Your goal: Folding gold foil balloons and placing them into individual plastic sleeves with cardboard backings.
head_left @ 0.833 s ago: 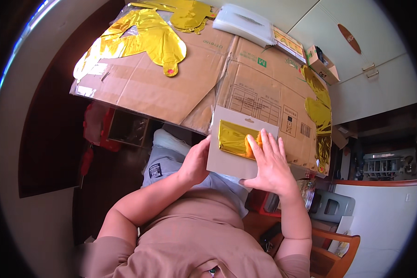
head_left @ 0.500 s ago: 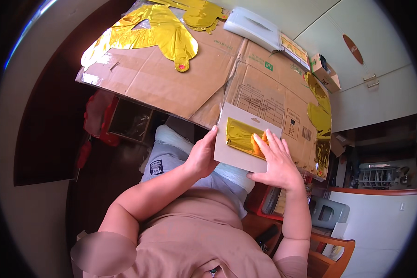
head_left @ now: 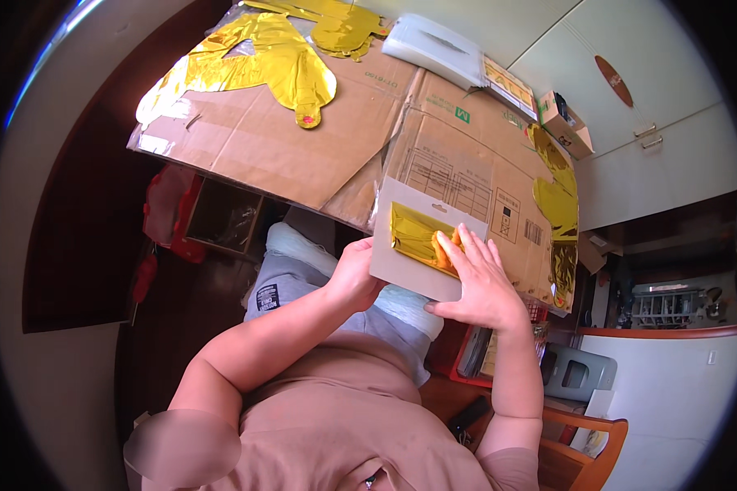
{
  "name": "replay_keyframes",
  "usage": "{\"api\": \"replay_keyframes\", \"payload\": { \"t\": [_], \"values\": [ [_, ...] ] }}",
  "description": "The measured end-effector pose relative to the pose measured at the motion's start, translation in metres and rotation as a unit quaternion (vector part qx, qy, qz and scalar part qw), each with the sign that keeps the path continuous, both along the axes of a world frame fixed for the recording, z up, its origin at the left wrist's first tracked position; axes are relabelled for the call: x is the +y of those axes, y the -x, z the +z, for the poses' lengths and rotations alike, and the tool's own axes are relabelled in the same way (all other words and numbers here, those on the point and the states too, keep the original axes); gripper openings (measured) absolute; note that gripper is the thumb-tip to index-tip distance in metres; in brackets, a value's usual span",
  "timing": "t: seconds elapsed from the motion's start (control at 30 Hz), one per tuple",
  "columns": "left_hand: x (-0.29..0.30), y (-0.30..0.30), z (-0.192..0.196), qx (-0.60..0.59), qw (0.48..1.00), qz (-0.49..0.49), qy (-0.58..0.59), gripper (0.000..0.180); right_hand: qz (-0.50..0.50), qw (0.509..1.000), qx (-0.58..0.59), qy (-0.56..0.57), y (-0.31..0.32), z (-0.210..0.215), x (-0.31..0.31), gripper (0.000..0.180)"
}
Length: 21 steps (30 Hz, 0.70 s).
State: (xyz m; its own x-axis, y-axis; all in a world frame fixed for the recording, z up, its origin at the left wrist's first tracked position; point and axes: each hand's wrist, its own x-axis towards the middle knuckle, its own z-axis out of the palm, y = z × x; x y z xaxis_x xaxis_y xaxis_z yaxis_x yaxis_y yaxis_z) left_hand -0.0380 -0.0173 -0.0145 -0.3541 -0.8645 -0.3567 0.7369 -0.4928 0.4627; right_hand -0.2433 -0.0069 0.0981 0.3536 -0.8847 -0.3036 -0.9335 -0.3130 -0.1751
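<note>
Two gold foil shapes come first: a broad foil shape [head_left: 282, 69] in the upper left of the frame and a smaller foil piece [head_left: 344, 33] at the top, both spread flat on the cardboard-covered worktop [head_left: 237, 155], probably because foil so thin creases easily when bunched.

Lower, left of the frame's middle, the left hand [head_left: 356, 274] has its grip closed on the left edge of a pale grey card [head_left: 395, 266]. Its fingers are partly hidden, so how they meet the underside I cannot tell; the hold looks meant to steady the card, which is tilted over the worktop's near edge, just right of the centre of the frame. On the card lies a folded gold foil packet [head_left: 416, 229], set below the hanging slot, its sides seemingly lined up with the card's.

Above, a clear plastic stack [head_left: 434, 49] sits near the worktop's far edge. At the packet's right end is an orange piece [head_left: 442, 254]. The right hand [head_left: 487, 286] lies over it, grip opened wide, fingertips resting there and thumb apart by the card's lower edge; it seems to press rather than pinch, perhaps keeping the packet from sliding. Farther right, more gold foil [head_left: 555, 204] runs down the worktop's edge, below an open box [head_left: 565, 127].
</note>
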Motion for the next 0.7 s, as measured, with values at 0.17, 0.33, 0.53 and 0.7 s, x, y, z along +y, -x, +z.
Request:
{"api": "replay_keyframes", "payload": {
  "t": [0.17,0.33,0.53,0.7],
  "values": [
    [0.001,0.009,0.000,0.004,1.000,0.023,0.008,0.023,0.009,0.997,-0.004,0.071,-0.003,-0.008,0.009,0.116],
    [0.007,0.007,-0.006,-0.008,0.999,0.025,0.032,0.024,0.026,0.966,-0.031,0.254,-0.013,-0.013,0.035,0.110],
    [0.019,0.006,-0.023,0.040,0.999,-0.001,0.034,0.025,0.154,0.873,-0.079,0.455,-0.010,-0.063,0.064,0.040],
    [0.018,0.011,-0.040,0.006,0.992,0.008,0.127,0.027,0.159,0.860,-0.085,0.477,-0.016,-0.065,0.058,0.031]
  ]
}}
